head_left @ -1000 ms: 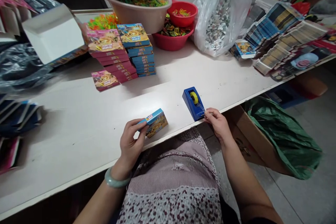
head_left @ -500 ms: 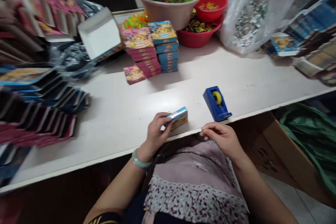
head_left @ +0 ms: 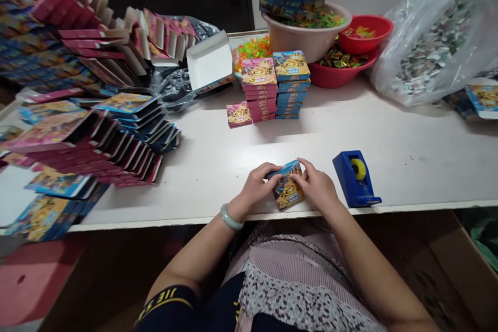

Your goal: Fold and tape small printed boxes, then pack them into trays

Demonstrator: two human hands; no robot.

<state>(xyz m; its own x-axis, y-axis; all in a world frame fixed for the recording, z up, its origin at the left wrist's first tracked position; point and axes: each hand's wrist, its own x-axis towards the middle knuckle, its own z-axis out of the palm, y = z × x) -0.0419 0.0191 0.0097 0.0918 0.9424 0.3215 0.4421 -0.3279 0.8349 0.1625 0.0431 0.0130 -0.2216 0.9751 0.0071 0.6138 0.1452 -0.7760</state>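
Observation:
A small blue and yellow printed box (head_left: pixel 288 187) is tilted near the table's front edge, between my two hands. My left hand (head_left: pixel 260 184) is closed on its left side, thumb across the front. My right hand (head_left: pixel 314 181) grips the right side, with a finger at the top corner and the thumb on the printed face. Just right of that hand stands a blue tape dispenser (head_left: pixel 356 181) with a yellow roll. Behind the box are a stack of pink boxes (head_left: pixel 260 88), a stack of blue boxes (head_left: pixel 291 85) and a single pink box (head_left: pixel 238 114) lying flat.
Many open pink and blue cartons (head_left: pixel 116 150) are piled at the left. At the back stand a large pale basin (head_left: pixel 307 39), red bowls (head_left: pixel 338 73) and a clear plastic bag (head_left: pixel 428 57) of small packets. An open white-lined box (head_left: pixel 210 62) leans on dark plastic.
My right hand has come from beside the tape dispenser onto the box. The box has turned so its printed front faces me. The camera view has swung left.

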